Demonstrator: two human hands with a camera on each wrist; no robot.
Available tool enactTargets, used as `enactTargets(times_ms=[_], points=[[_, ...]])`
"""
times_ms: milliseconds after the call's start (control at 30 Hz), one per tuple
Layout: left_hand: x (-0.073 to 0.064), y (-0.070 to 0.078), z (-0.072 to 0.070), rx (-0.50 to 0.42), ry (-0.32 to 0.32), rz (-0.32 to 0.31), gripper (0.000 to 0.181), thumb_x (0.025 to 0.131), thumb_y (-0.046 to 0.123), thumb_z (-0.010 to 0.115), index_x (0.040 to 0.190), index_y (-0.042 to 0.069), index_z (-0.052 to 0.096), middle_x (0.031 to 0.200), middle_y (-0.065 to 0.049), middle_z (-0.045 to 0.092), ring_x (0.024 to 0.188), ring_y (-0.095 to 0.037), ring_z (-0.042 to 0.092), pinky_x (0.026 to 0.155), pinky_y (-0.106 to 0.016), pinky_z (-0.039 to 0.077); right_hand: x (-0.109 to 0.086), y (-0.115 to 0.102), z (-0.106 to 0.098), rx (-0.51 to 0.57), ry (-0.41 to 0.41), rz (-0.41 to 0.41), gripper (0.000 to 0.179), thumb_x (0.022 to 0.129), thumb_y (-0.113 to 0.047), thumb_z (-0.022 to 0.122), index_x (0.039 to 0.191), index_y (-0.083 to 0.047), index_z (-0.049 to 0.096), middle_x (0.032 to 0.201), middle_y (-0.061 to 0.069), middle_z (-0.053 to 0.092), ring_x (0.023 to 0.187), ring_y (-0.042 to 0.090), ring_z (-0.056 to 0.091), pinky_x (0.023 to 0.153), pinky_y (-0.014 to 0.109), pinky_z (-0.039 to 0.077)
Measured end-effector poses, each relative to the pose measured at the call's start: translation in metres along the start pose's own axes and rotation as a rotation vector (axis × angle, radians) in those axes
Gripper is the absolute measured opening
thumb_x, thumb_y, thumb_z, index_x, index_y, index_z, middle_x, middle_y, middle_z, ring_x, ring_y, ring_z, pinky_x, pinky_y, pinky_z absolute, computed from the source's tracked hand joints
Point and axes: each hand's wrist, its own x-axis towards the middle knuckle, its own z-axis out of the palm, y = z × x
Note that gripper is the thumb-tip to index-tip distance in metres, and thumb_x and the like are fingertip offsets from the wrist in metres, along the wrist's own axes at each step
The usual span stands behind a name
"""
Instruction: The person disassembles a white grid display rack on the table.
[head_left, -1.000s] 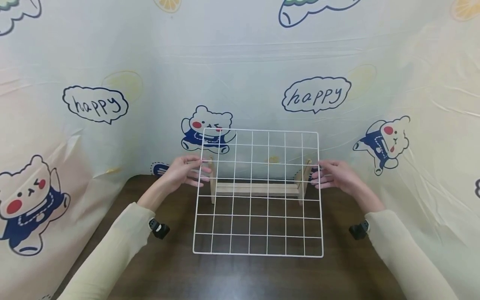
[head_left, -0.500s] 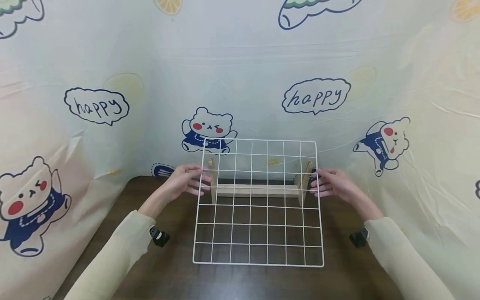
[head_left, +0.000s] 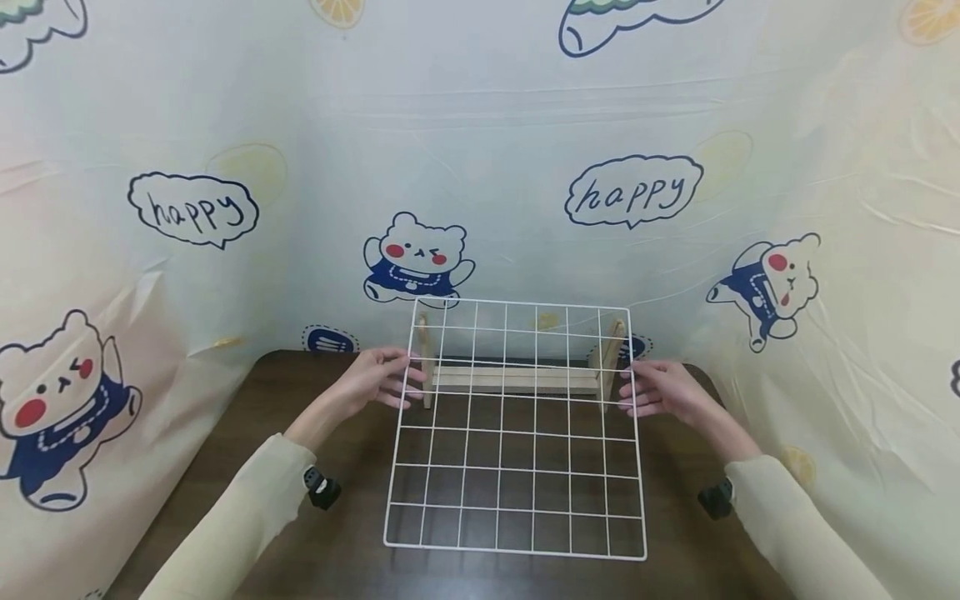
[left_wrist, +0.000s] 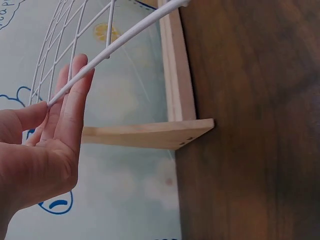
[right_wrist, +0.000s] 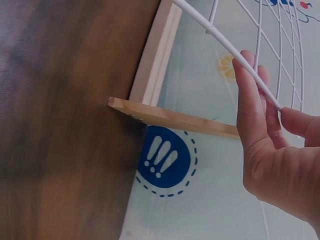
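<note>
A white wire grid panel (head_left: 517, 435) is held up in front of a wooden stand (head_left: 517, 380), tilted with its far edge higher against the backdrop. My left hand (head_left: 378, 379) pinches the panel's left edge between thumb and fingers; the left wrist view shows the thumb on the outer wire and the fingers (left_wrist: 71, 110) behind it. On the opposite edge, my right hand (head_left: 660, 390) holds the panel the same way, its fingers (right_wrist: 251, 102) behind the frame wire. Through the mesh the stand's two upright side boards and its crossbar show.
The stand rests at the back of a dark brown table (head_left: 330, 550). Behind it hangs a pale cloth backdrop (head_left: 495, 150) with printed bears and lettering, which also closes in the left and right sides.
Both hands have lowered the grid panel and brought it nearer; its top edge has dropped from over the printed bear to around the stand's top. The stand has not moved.
</note>
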Motion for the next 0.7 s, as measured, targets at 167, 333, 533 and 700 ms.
enactTargets(times_ms=[167,333,533,700], points=[[-0.001,-0.009,0.003,0.004,0.001,-0.021,0.037,0.105,0.020,0.044,0.134,-0.003,0.046,0.116,-0.026,0.064,0.091,-0.036,0.069,0.072,-0.049,0.056,-0.001,0.009,0.001,-0.004,0.010,0.010,0.044,0.106,-0.024,0.039,0.126,0.015,0.045,0.094,0.021,0.069,0.083,0.031,0.071,0.073,0.044,0.057],[-0.003,-0.014,0.004,-0.007,-0.005,-0.021,0.036,0.105,0.019,0.043,0.133,-0.004,0.047,0.116,-0.027,0.063,0.091,-0.036,0.069,0.072,-0.049,0.056,0.000,0.016,0.002,0.011,0.014,0.017,0.042,0.106,-0.023,0.040,0.123,0.014,0.047,0.094,0.025,0.068,0.082,0.032,0.071,0.073,0.045,0.057],[-0.002,-0.022,0.007,-0.010,-0.001,-0.035,0.037,0.105,0.018,0.044,0.133,-0.005,0.046,0.111,-0.023,0.066,0.090,-0.037,0.069,0.071,-0.049,0.056,0.001,0.026,0.003,0.009,0.010,0.023,0.040,0.106,-0.021,0.039,0.123,0.015,0.047,0.094,0.027,0.067,0.082,0.034,0.071,0.073,0.047,0.056],[-0.004,-0.028,0.012,-0.013,0.010,-0.050,0.036,0.105,0.016,0.043,0.134,-0.005,0.046,0.112,-0.024,0.066,0.091,-0.037,0.069,0.072,-0.052,0.055,-0.001,0.032,0.004,0.002,0.005,0.033,0.041,0.106,-0.021,0.039,0.124,0.016,0.046,0.095,0.028,0.067,0.082,0.035,0.070,0.072,0.046,0.057]])
